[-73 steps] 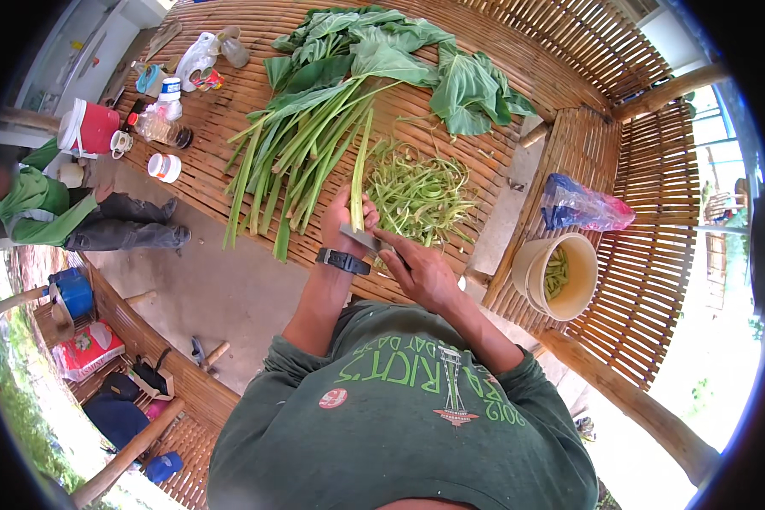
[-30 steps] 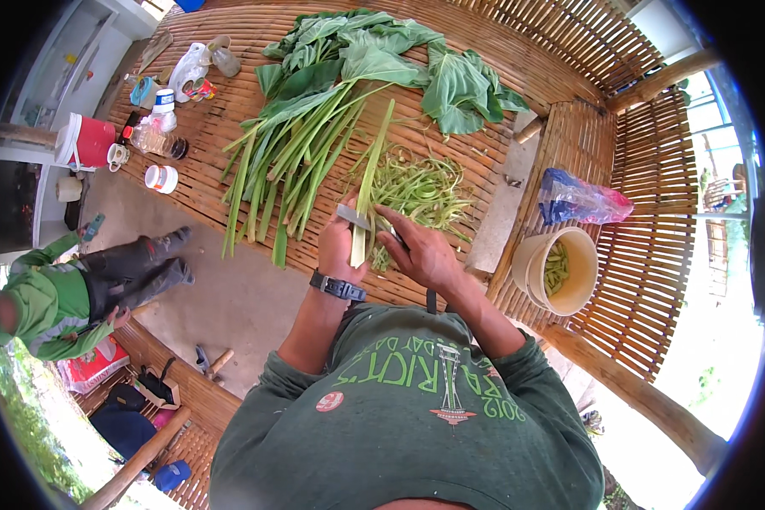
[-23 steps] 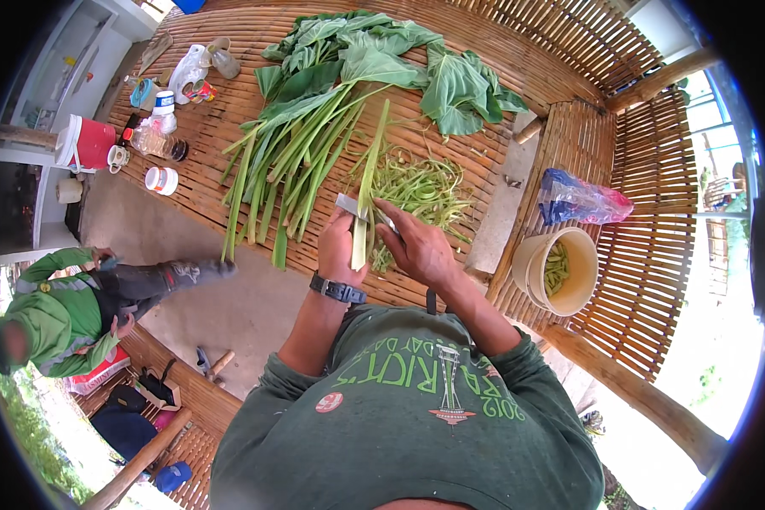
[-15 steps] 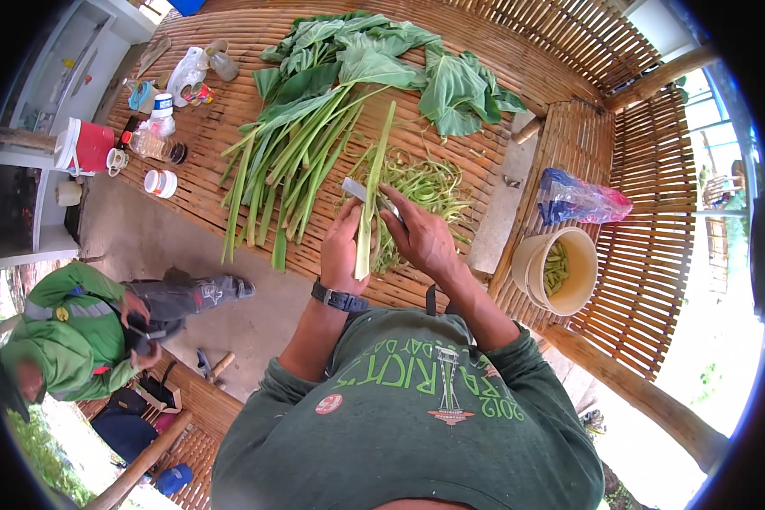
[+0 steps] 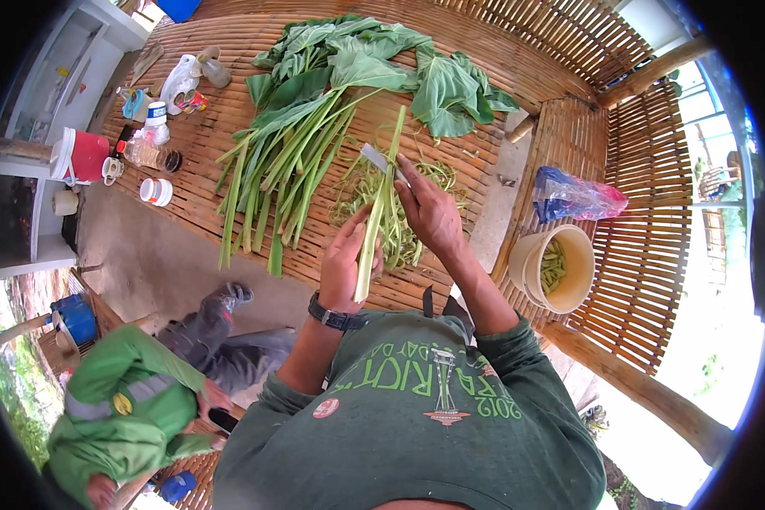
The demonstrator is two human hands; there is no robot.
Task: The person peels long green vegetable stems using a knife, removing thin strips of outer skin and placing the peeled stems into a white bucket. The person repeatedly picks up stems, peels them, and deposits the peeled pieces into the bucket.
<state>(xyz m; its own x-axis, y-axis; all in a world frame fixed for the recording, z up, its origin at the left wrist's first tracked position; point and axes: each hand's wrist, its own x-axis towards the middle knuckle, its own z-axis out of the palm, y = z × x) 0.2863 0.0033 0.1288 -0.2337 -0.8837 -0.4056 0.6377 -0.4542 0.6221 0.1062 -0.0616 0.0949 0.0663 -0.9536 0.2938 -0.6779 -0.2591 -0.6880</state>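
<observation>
My left hand point(image 5: 342, 263) is closed round the lower part of a long pale-green leaf stalk point(image 5: 367, 269), which points up and away from me. In my right hand point(image 5: 433, 211) is a knife, its flat blade point(image 5: 373, 156) lying across the stalk's upper half; the handle is hidden by my fingers. Under and beyond both hands a heap of thin green peelings point(image 5: 404, 246) is spread on the bamboo-slat table point(image 5: 204, 153). To the left lies a bundle of green stalks point(image 5: 289, 174), with big dark-green leaves point(image 5: 348, 64) at its far end.
At right, a cream bucket point(image 5: 580, 293) holds cut green pieces point(image 5: 553, 268) on a bamboo bench, near a blue-and-pink plastic bag point(image 5: 574, 195). Jars, a bottle point(image 5: 144, 154) and a red-and-white jug point(image 5: 85, 155) stand far left. A person in green point(image 5: 132, 408) sits lower left holding a phone.
My right hand and the knife have moved slightly up along the stalk. The stalk has shifted a little. The person at left has leaned in closer and lower.
</observation>
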